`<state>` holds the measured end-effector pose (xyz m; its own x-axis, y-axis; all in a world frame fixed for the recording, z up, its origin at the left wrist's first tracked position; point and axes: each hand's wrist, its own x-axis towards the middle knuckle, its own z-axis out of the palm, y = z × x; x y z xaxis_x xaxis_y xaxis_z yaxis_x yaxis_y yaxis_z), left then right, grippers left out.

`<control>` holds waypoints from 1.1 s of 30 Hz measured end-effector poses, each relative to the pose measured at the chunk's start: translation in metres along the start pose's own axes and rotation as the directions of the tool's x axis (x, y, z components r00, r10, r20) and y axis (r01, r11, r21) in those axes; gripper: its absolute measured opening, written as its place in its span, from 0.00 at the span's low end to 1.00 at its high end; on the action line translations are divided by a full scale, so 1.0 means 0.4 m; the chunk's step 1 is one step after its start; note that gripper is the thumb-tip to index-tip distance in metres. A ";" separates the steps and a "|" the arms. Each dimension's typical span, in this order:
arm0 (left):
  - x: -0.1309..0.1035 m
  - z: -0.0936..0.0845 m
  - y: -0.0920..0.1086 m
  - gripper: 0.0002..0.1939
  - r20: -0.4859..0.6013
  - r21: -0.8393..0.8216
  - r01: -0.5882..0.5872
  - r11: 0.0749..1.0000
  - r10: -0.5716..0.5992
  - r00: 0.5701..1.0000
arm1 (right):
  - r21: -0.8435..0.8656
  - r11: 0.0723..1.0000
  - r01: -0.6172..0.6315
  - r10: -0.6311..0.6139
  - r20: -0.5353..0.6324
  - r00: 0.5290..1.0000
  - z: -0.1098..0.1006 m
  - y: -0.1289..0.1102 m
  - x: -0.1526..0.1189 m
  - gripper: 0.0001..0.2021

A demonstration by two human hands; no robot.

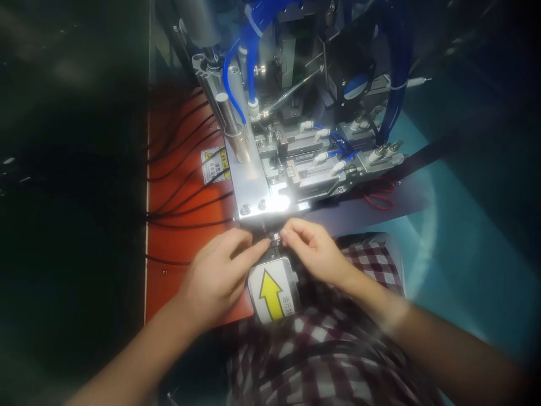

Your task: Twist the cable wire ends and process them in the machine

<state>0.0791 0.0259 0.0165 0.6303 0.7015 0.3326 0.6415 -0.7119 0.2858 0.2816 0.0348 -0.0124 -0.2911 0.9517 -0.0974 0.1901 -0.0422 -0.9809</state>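
Both hands meet at the front edge of a machine, around a small shiny metallic part (275, 237) too small to name. My right hand (315, 248) pinches at its right side with thumb and forefinger. My left hand (220, 268) reaches in from the left, its thumb and fingertips at the part's left side; whether they grip it I cannot tell. Just below the part is a white plate with a yellow arrow (271, 293). Directly above stands a bright metal block (253, 192) with bolts in it.
Pneumatic cylinders with white fittings (321, 158) and blue air hoses (253, 45) rise behind my hands. Black cables (186, 192) cross the orange base (169, 237) on the left, beside a warning label (214, 165). A red wire (380, 194) hangs at the right.
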 end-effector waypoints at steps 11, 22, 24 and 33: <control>0.001 0.004 -0.005 0.13 -0.004 0.029 -0.043 0.999 0.043 0.999 | -0.016 1.000 -0.006 0.006 0.008 1.000 -0.001 -0.003 0.006 0.12; 0.005 0.002 -0.019 0.15 0.055 0.069 -0.097 0.993 0.094 0.994 | 0.100 0.992 -0.073 0.072 0.011 0.997 0.002 0.006 0.011 0.14; 0.006 0.003 -0.021 0.14 0.055 0.075 -0.108 0.991 0.104 0.993 | 0.121 0.989 -0.087 0.086 0.014 0.996 0.002 0.006 0.012 0.14; -0.003 0.002 -0.039 0.22 0.171 0.059 -0.122 0.991 0.110 0.979 | 0.164 0.981 -0.105 0.097 0.054 0.994 -0.003 0.016 0.014 0.14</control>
<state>0.0687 0.0363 0.0110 0.7624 0.6143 0.2037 0.5849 -0.7887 0.1894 0.2823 0.0404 -0.0192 -0.3211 0.9254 -0.2013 0.0637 -0.1910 -0.9795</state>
